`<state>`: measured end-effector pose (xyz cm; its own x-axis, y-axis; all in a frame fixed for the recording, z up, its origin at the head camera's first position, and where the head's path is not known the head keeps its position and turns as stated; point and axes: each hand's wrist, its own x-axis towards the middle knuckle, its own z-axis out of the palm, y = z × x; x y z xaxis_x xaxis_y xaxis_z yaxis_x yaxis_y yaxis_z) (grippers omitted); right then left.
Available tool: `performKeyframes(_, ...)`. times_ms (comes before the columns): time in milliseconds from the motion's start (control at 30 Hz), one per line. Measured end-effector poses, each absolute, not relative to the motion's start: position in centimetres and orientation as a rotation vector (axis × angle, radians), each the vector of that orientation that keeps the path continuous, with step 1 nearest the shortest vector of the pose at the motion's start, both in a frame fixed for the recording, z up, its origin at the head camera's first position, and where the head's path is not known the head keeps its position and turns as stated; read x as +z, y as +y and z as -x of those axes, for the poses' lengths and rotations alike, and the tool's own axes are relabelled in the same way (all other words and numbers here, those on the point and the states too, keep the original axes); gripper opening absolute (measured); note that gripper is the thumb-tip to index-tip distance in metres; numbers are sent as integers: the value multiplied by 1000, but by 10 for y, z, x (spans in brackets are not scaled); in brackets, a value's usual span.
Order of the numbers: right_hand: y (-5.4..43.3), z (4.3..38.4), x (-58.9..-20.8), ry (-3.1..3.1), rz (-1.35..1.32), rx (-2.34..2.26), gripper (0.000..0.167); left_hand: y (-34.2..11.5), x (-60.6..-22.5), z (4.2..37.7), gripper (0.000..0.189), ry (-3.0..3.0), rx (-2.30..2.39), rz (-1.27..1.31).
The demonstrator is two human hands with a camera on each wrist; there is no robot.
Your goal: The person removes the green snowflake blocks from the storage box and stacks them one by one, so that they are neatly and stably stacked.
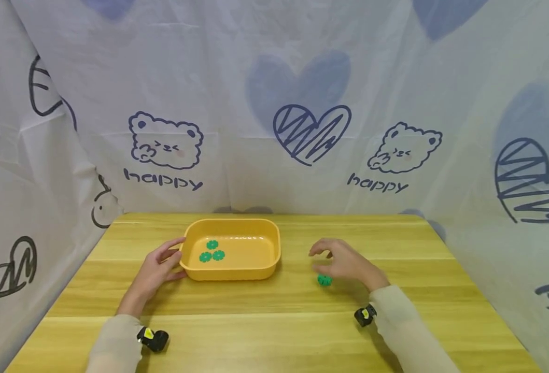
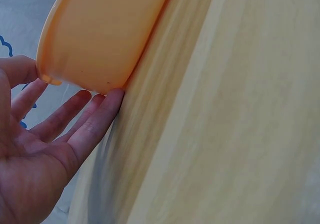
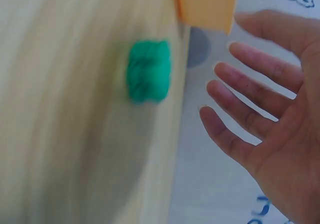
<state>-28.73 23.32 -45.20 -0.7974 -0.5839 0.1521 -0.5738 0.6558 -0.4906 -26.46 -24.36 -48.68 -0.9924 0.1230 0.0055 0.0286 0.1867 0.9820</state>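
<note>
Right wrist: blurry green piece (image 3: 149,72)

Heart-printed curtain (image 1: 237,93) behind wooden table (image 1: 255,336)

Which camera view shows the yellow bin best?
The head view: it shows nearly all of the yellow bin, rim and interior, with three green pieces inside. The left wrist view shows only part of its outside, cut off by the frame; the right wrist view, just a small section at the top edge.
</note>
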Motion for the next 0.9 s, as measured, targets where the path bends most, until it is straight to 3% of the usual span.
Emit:
performKeyframes(467,146,304,-424,2774,1151,-845,22,-242,-485,265,52,2381,1935,-135)
performKeyframes(900,85,321,-431,2641,1141,-844,23,-242,-485,264,54,2374,1935,-152)
